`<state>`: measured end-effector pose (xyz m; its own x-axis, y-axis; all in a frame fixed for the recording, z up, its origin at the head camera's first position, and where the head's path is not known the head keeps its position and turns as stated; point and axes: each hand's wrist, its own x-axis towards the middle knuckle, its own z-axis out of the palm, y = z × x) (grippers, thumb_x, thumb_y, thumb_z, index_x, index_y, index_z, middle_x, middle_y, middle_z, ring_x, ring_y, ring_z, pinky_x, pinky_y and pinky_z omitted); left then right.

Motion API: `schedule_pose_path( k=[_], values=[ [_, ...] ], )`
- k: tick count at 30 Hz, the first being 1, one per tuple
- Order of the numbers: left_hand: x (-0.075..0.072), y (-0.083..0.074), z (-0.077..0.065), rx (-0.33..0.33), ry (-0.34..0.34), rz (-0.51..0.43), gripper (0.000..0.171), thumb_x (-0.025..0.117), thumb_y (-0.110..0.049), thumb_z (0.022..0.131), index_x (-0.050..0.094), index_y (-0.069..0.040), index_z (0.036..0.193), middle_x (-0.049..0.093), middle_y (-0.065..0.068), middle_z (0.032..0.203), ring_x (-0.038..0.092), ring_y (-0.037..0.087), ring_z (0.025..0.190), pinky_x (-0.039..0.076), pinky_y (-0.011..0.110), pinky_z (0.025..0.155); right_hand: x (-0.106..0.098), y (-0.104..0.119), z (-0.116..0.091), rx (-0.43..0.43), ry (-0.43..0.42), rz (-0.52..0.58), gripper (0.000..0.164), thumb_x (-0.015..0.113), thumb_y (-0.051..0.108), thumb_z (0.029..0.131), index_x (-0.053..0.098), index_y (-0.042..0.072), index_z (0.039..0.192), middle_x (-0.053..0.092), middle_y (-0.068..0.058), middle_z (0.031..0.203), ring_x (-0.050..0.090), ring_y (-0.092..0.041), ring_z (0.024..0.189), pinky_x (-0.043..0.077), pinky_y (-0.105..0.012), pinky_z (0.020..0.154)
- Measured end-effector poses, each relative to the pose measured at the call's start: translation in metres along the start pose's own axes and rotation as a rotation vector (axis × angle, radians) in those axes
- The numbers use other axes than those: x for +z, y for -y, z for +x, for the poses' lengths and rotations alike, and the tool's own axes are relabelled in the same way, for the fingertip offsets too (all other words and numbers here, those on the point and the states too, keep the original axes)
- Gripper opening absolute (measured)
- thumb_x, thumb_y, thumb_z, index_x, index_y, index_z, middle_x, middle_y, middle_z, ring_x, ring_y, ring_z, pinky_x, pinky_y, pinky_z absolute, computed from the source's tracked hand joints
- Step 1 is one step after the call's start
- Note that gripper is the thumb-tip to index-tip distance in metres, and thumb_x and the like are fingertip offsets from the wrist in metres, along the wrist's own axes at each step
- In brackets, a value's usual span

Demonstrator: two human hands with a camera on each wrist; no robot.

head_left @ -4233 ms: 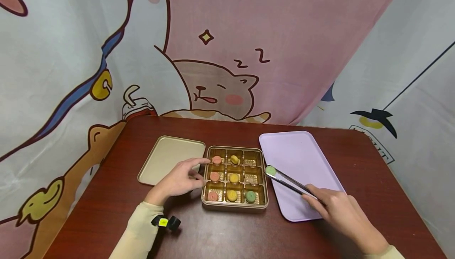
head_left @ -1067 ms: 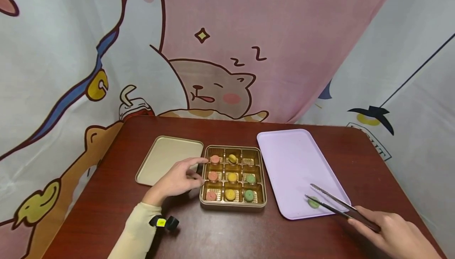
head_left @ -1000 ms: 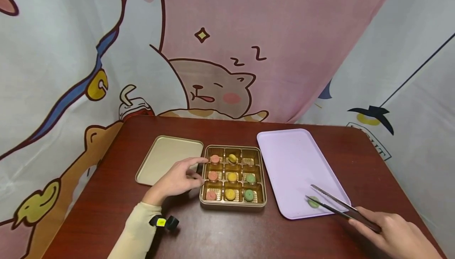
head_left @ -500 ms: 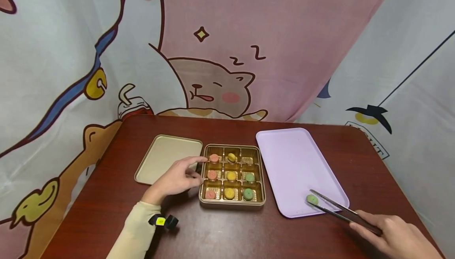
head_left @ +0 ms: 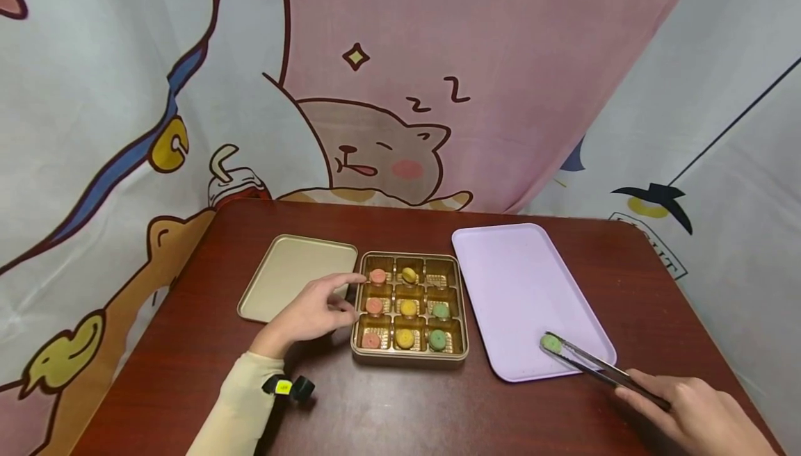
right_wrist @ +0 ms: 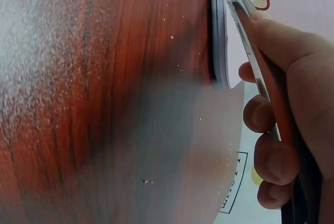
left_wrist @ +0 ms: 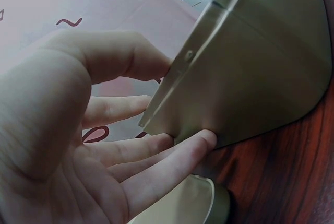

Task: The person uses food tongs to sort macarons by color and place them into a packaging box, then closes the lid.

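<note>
My left hand [head_left: 316, 311] touches the left side of a gold compartment box [head_left: 409, 356], its fingers loosely bent; in the left wrist view, fingertips rest against the box wall [left_wrist: 261, 78]. Pink macarons [head_left: 374, 306] fill the left column and yellow macarons [head_left: 408, 308] the middle one. Two green macarons [head_left: 437, 339] sit in the near and middle compartments on the right. With my right hand [head_left: 694, 407] I grip metal tongs [head_left: 644, 392]. Their tips are closed around another green macaron [head_left: 551, 343] at the near end of the lilac tray [head_left: 519, 282].
A flat gold lid [head_left: 300, 275] lies left of the box, partly behind my left hand. The tray stands just right of the box on the dark red wooden table [head_left: 388, 414]. A printed curtain [head_left: 500, 60] hangs behind the table.
Earlier the tongs held a green macaron by the box's right edge; one now sits in the middle right compartment. The tongs have moved to the tray and closed on another. Left hand stays put.
</note>
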<state>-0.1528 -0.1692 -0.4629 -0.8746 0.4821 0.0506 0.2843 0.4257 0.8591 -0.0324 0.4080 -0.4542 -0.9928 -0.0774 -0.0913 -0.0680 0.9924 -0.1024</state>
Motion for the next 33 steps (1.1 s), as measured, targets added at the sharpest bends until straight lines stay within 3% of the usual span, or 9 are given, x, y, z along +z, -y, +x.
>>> schedule_pose_path(
  k=[5, 12, 14, 18, 24, 30, 33],
  values=[
    [0.0, 0.0, 0.001, -0.001, -0.006, 0.005, 0.065, 0.069, 0.004, 0.083, 0.057, -0.003, 0.146, 0.06, 0.02, 0.138, 0.072, 0.014, 0.087, 0.06, 0.027, 0.073, 0.002, 0.0, 0.002, -0.003, -0.001, 0.001, 0.064, 0.076, 0.057, 0.091, 0.077, -0.001, 0.118, 0.077, -0.022, 0.104, 0.075, -0.033, 0.086, 0.06, -0.057, 0.067],
    [0.0, 0.001, 0.001, 0.008, -0.007, -0.002, 0.064, 0.069, 0.004, 0.083, 0.057, -0.003, 0.146, 0.06, 0.021, 0.138, 0.072, 0.013, 0.085, 0.06, 0.027, 0.075, 0.006, 0.003, 0.003, 0.01, -0.001, 0.021, 0.063, 0.075, 0.055, 0.092, 0.077, -0.002, 0.119, 0.077, -0.024, 0.105, 0.069, -0.024, 0.079, 0.052, -0.042, 0.057],
    [0.0, 0.002, 0.0, 0.012, -0.005, -0.008, 0.064, 0.069, 0.005, 0.083, 0.057, -0.002, 0.146, 0.059, 0.022, 0.139, 0.073, 0.014, 0.086, 0.06, 0.028, 0.075, 0.007, 0.004, 0.004, 0.014, -0.005, 0.027, 0.064, 0.075, 0.056, 0.092, 0.077, -0.002, 0.119, 0.077, -0.024, 0.105, 0.069, -0.025, 0.079, 0.053, -0.043, 0.058],
    [0.0, 0.003, 0.001, 0.013, -0.005, -0.016, 0.064, 0.069, 0.005, 0.083, 0.057, -0.001, 0.146, 0.058, 0.023, 0.14, 0.073, 0.015, 0.086, 0.06, 0.028, 0.076, 0.009, 0.007, 0.005, 0.003, -0.031, 0.03, 0.064, 0.075, 0.056, 0.092, 0.077, -0.002, 0.12, 0.076, -0.025, 0.107, 0.074, -0.035, 0.086, 0.059, -0.056, 0.065],
    [0.001, 0.003, 0.0, 0.002, -0.001, -0.024, 0.065, 0.07, 0.005, 0.083, 0.056, -0.001, 0.146, 0.057, 0.024, 0.142, 0.074, 0.016, 0.087, 0.06, 0.027, 0.075, 0.008, 0.016, 0.009, -0.029, -0.093, 0.042, 0.061, 0.077, 0.049, 0.092, 0.076, -0.006, 0.119, 0.076, -0.028, 0.106, 0.075, -0.042, 0.09, 0.06, -0.059, 0.069],
    [0.001, 0.001, -0.001, -0.004, 0.001, -0.029, 0.064, 0.07, 0.005, 0.084, 0.056, -0.002, 0.146, 0.057, 0.024, 0.143, 0.074, 0.017, 0.088, 0.06, 0.026, 0.074, 0.008, 0.026, 0.014, -0.128, -0.251, 0.07, 0.046, 0.085, 0.039, 0.086, 0.081, 0.001, 0.112, 0.079, -0.019, 0.098, 0.077, -0.034, 0.082, 0.06, -0.051, 0.06],
    [0.001, 0.001, 0.0, -0.008, 0.001, -0.029, 0.064, 0.07, 0.005, 0.084, 0.056, -0.002, 0.146, 0.056, 0.024, 0.144, 0.074, 0.017, 0.089, 0.06, 0.026, 0.074, 0.006, 0.032, 0.017, -0.162, -0.281, 0.082, 0.041, 0.087, 0.035, 0.085, 0.082, 0.002, 0.11, 0.079, -0.016, 0.096, 0.076, -0.031, 0.08, 0.06, -0.049, 0.058]
  ],
)
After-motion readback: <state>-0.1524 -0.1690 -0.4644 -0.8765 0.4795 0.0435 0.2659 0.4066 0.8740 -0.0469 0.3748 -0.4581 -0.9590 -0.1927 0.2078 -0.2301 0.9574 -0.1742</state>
